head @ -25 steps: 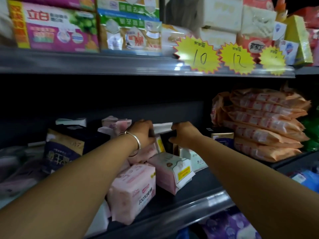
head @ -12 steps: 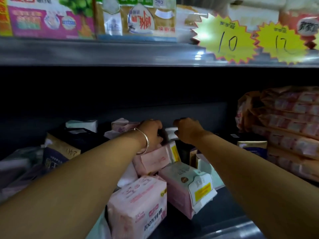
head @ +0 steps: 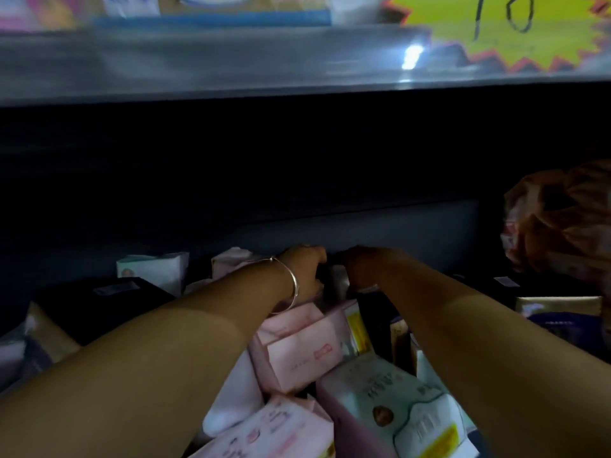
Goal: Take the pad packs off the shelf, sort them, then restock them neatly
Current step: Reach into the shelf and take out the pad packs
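The task looks barely begun: both hands, the left hand (head: pixel 305 269) and the right hand (head: pixel 360 267), reach deep into the dark shelf (head: pixel 380 233) with fingers curled around a small pale pack (head: pixel 339 279) at the back, though whether each truly grips it I cannot tell for certain. Pink pad packs (head: pixel 297 355) and a white-and-mauve pack (head: pixel 380 401) lie tumbled at the front, unsorted and not yet removed. A black box (head: pixel 99 305) on the left, an orange stack (head: pixel 562 226) on the right, and the low upper shelf with its "10" price tag (head: pixel 512 31) crowd the reach.
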Demonstrator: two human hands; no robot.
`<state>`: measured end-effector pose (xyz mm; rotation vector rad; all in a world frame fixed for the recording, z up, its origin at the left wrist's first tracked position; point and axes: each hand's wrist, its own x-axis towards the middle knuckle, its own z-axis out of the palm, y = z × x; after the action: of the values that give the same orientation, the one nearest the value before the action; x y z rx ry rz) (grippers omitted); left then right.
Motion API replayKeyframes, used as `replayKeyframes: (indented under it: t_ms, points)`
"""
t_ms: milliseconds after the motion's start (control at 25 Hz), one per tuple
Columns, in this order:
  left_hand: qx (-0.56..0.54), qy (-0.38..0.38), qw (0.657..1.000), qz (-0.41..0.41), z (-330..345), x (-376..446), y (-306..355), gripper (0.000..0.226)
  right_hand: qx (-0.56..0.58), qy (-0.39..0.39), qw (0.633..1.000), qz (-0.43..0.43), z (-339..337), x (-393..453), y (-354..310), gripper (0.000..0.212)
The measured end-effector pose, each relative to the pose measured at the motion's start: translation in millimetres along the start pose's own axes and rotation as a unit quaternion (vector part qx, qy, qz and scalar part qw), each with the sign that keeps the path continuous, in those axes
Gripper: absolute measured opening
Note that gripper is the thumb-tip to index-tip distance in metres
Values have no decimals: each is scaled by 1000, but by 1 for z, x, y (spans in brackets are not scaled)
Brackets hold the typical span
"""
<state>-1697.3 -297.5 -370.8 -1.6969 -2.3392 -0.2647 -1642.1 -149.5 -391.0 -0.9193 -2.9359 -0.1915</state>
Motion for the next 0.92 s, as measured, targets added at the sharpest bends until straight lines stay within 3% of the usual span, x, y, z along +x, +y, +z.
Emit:
replayKeyframes:
  t_ms: [160,360,600,760,920]
  points:
    - [13,5,1000,2,-5,-5,1,45,-95,-11,995,22,8,5,0,58]
    - [-3,-2,1000,-19,-21,-17,1,46,-36,66,997,-19,-1,-26,-16,56]
    - [0,3,999,-35,-61,-49,-7,47,-132,176,975,7,-46,-81,-33,73]
    - [-12,13,998,-53,-85,-88,-19,52,-116,264,957,14,-66,-118,-61,72]
    - [0,32,997,-71,-101,-133,-24,54,-144,346,927,4,-77,-157,-104,84]
